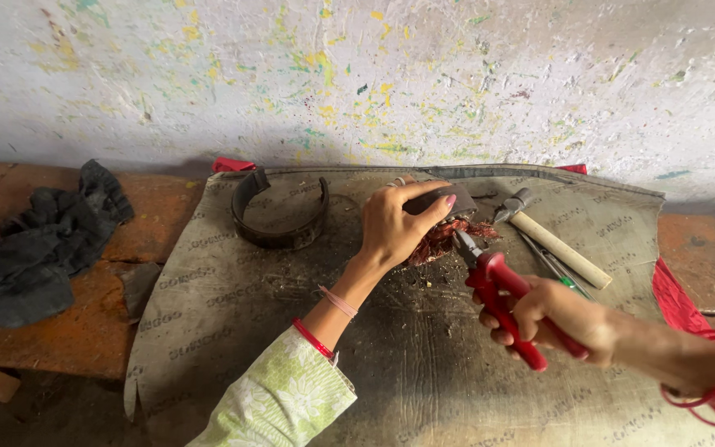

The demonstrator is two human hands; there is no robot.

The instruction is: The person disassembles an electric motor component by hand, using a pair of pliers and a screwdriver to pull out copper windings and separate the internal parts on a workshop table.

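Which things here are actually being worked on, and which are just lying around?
In use:
- left hand holding down a dark block with a reddish wire bundle
- right hand gripping red pliers, tips at the bundle

Lying about:
- curved dark band
- wooden-handled tool
- thin metal tools
- black cloth
- mat

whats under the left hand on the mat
The left hand grips a dark curved metal part resting on the grey mat. Reddish copper-coloured wire pokes out beneath it, where the red-handled pliers reach in. The hand covers the rest of the part.
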